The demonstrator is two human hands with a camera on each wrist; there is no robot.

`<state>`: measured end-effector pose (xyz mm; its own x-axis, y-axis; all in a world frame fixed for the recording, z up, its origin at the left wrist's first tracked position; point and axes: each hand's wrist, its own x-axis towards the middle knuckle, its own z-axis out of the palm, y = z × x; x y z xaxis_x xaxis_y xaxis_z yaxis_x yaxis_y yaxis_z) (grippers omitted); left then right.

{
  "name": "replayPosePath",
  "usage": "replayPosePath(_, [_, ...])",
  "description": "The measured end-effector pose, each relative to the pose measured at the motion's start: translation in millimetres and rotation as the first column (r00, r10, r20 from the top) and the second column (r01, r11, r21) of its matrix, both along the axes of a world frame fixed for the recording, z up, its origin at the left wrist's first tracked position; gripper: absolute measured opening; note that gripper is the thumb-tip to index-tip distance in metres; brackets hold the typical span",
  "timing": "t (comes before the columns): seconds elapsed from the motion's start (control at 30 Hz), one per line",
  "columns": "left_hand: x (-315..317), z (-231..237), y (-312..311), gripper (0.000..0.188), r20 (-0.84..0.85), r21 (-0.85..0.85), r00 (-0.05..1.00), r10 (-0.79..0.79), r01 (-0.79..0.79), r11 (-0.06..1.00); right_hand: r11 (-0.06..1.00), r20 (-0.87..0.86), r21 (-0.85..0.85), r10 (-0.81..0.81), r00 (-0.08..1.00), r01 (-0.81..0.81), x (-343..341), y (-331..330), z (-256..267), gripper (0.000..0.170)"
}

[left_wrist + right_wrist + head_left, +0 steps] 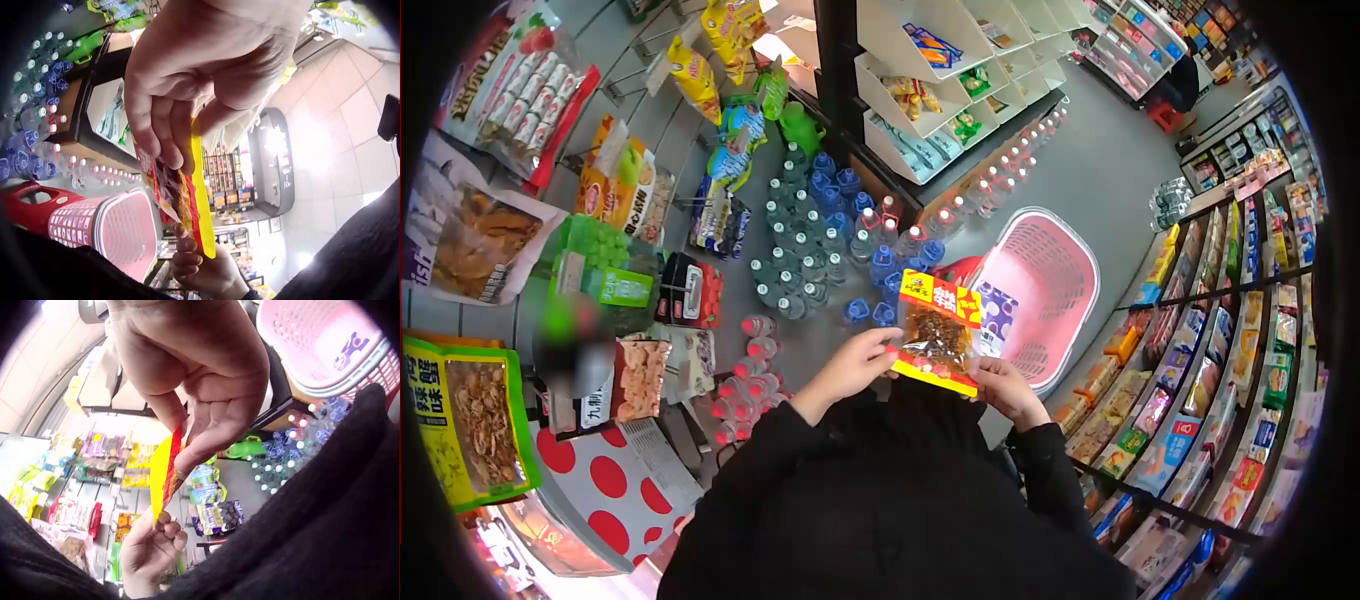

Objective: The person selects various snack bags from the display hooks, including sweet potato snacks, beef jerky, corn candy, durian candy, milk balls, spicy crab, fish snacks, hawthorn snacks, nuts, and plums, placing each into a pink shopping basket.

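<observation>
A red and yellow snack packet (940, 335) with a clear window over brown food is held up in front of the body. My left hand (855, 372) pinches its left edge between thumb and fingers. At the lower right corner, my right hand (1008, 392) pinches it the same way. Seen edge-on in the left wrist view, the packet (199, 187) shows its yellow side, with the left hand (206, 69) large above. The right wrist view has the right hand (200, 381) close up, the yellow packet (164, 475) hanging from its fingers.
Beyond the packet, a pink basket (1075, 255) stands on the floor with a purple and white package (997, 318) in it. Several bottles (800, 240) crowd the floor ahead. Hanging snack bags (495, 240) line the left wall; stocked shelves (1200, 380) run along the right.
</observation>
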<state>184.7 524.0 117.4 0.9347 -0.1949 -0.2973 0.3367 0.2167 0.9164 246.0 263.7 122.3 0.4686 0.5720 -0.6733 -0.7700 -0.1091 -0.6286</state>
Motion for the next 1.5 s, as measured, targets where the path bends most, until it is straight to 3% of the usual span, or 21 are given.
replayPosePath(0.17, [61, -24, -71, 0.039, -0.037, 0.098, 0.977, -0.21, 0.212, 0.972, 0.973, -0.038, -0.042, -0.229, 0.973, 0.228, 22, -69, -12, 0.021])
replayPosePath(0.3, [95, -53, -123, 0.043, -0.18, -0.027, 0.933, -0.311, 0.311, 0.95, 0.913, -0.003, -0.078, -0.401, 0.916, 0.4, 40, -112, -21, 0.022])
replayPosePath(0.37, [104, -59, -139, 0.041, -0.136, 0.07, 0.953, -0.271, 0.282, 0.957, 0.919, -0.011, 0.04, -0.393, 0.92, 0.393, 55, -139, -56, 0.021])
replayPosePath(0.4, [108, -75, -142, 0.037, -0.043, 0.355, 0.948, -0.316, 0.31, 0.882, 0.935, 0.016, 0.033, -0.353, 0.936, 0.352, 66, -148, -69, 0.021])
replayPosePath(0.43, [106, -78, -147, 0.032, -0.048, 0.327, 0.974, -0.223, 0.226, 0.918, 0.952, 0.045, 0.036, -0.305, 0.951, 0.303, 78, -151, -82, 0.021])
replayPosePath(0.47, [109, -87, -145, 0.026, -0.03, 0.332, 0.944, -0.328, 0.319, 0.887, 0.956, 0.039, -0.013, -0.292, 0.956, 0.292, 89, -151, -88, 0.016])
replayPosePath(0.5, [102, -83, -146, 0.024, 0.068, 0.231, 0.98, -0.187, 0.167, 0.959, 0.965, 0.036, 0.007, -0.263, 0.964, 0.263, 103, -157, -114, 0.015])
replayPosePath(0.53, [100, -94, -145, 0.022, -0.096, 0.129, 0.978, -0.186, 0.198, 0.972, 0.971, 0.045, 0.072, -0.233, 0.971, 0.229, 122, -178, -168, 0.022])
replayPosePath(0.57, [98, -88, -136, 0.022, -0.084, 0.095, 0.97, -0.228, 0.236, 0.967, 0.951, 0.125, 0.283, -0.164, 0.979, 0.123, 129, -156, -161, 0.032])
replayPosePath(0.6, [91, -84, -131, 0.024, -0.151, 0.153, 0.977, -0.154, 0.177, 0.972, 0.936, 0.125, 0.352, -0.082, 0.989, 0.033, 152, -117, -159, 0.032])
replayPosePath(0.7, [77, -81, -108, 0.03, -0.286, 0.185, 0.952, -0.112, 0.17, 0.968, 0.885, 0.245, 0.444, 0.029, 0.969, -0.139, 191, -24, -137, 0.032])
replayPosePath(0.73, [67, -82, -100, 0.032, -0.317, 0.206, 0.948, -0.003, 0.072, 0.976, 0.874, 0.279, 0.457, 0.036, 0.959, -0.166, 197, -6, -129, 0.032])
replayPosePath(0.9, [24, -58, -68, 0.028, -0.387, 0.188, 0.892, 0.234, -0.172, 0.967, 0.863, 0.42, 0.472, -0.038, 0.907, -0.182, 208, 44, -94, 0.032])
replayPosePath(1.1, [-2, -33, -24, 0.033, -0.291, 0.187, 0.924, 0.248, -0.199, 0.962, 0.913, 0.629, 0.387, -0.16, 0.761, -0.127, 224, 60, -27, 0.032])
replayPosePath(1.17, [-6, -12, -5, 0.034, -0.181, 0.285, 0.962, 0.204, -0.147, 0.947, 0.933, 0.703, 0.349, -0.199, 0.683, -0.088, 227, 60, 3, 0.032])
replayPosePath(1.2, [-11, 3, 5, 0.038, -0.045, 0.35, 0.977, 0.207, -0.179, 0.92, 0.942, 0.739, 0.33, -0.216, 0.638, -0.064, 227, 60, 19, 0.032])
replayPosePath(1.23, [-12, -5, 27, 0.038, 0.132, 0.544, 0.988, 0.077, -0.137, 0.828, 0.949, 0.773, 0.313, -0.232, 0.59, -0.037, 226, 59, 37, 0.032])
replayPosePath(1.3, [-20, 9, 57, 0.036, 0.186, 0.684, 0.982, 0.022, -0.145, 0.715, 0.958, 0.837, 0.285, -0.262, 0.481, 0.025, 226, 59, 72, 0.032])
replayPosePath(1.37, [-36, 111, 74, 0.036, 0.185, 0.769, 0.982, 0.05, -0.176, 0.615, 0.958, 0.886, 0.269, -0.285, 0.365, 0.096, 221, 61, 109, 0.032])
replayPosePath(1.43, [-53, 181, 97, 0.035, 0.353, 0.804, 0.935, 0.044, -0.327, 0.497, 0.951, 0.918, 0.257, -0.296, 0.263, 0.174, 208, 65, 137, 0.032])
replayPosePath(1.5, [-72, 240, 116, 0.032, 0.639, 0.734, 0.769, -0.002, -0.61, 0.299, 0.938, 0.941, 0.237, -0.287, 0.179, 0.254, 184, 68, 162, 0.032])
